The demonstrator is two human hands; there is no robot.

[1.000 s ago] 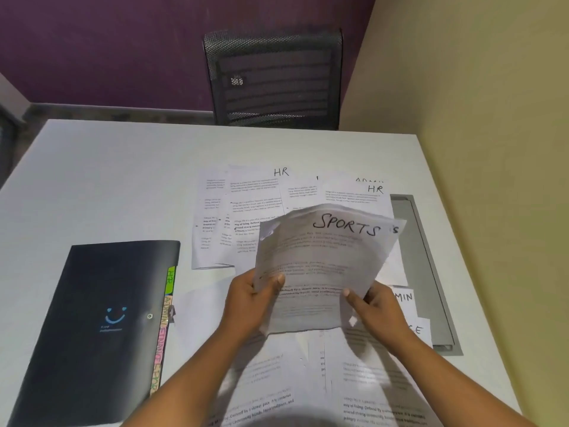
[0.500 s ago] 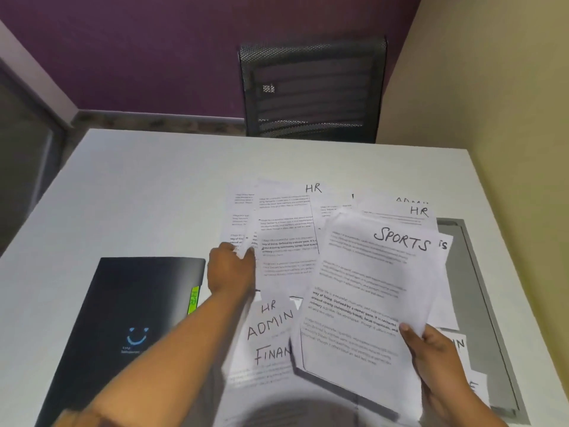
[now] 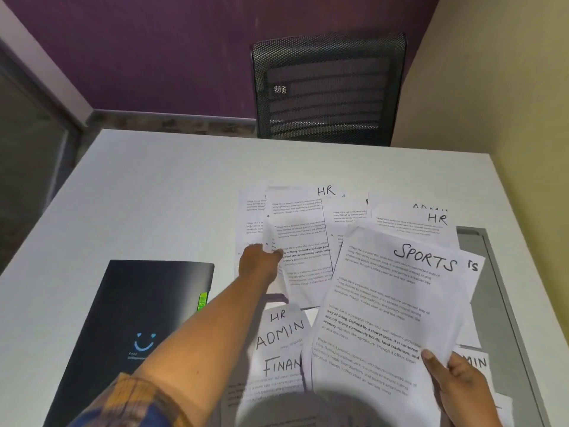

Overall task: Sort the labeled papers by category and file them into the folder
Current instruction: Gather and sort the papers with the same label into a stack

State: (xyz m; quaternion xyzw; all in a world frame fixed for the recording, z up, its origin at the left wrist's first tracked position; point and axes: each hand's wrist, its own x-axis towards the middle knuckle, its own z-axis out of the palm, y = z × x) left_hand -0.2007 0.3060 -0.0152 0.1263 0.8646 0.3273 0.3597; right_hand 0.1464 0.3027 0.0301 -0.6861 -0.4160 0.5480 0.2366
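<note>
- The right hand (image 3: 455, 383) pinches the near right corner of the SPORTS sheets (image 3: 385, 303), thumb on top and fingers underneath; the stack is held tilted above the papers on the table (image 3: 154, 195); a second sheet behind the top one shows the letters "TS" at its right edge
- The left hand (image 3: 260, 263) reaches forward, thumb and fingers pinching the left edge of a printed sheet (image 3: 303, 257) in the spread; that edge curls upward at the grip
- The loose papers (image 3: 348, 211) lie overlapped across the middle of the table; two of them read HR at the far side, and one word beside them is half hidden
- Between the two arms lie near sheets (image 3: 280, 334) marked HR, ADMIN and FINAN, the last cut off by the SPORTS sheets
- The folder (image 3: 132, 318) lies closed and flat on the table, left of the papers; it is black with a blue smile mark; a green tab (image 3: 203, 302) sticks out at its right edge, just beside the left forearm
- A grey panel (image 3: 492, 288) is set in the table under the rightmost papers; a mesh chair (image 3: 326, 87) stands beyond the far edge; a checked sleeve (image 3: 129, 405) covers the left upper arm
</note>
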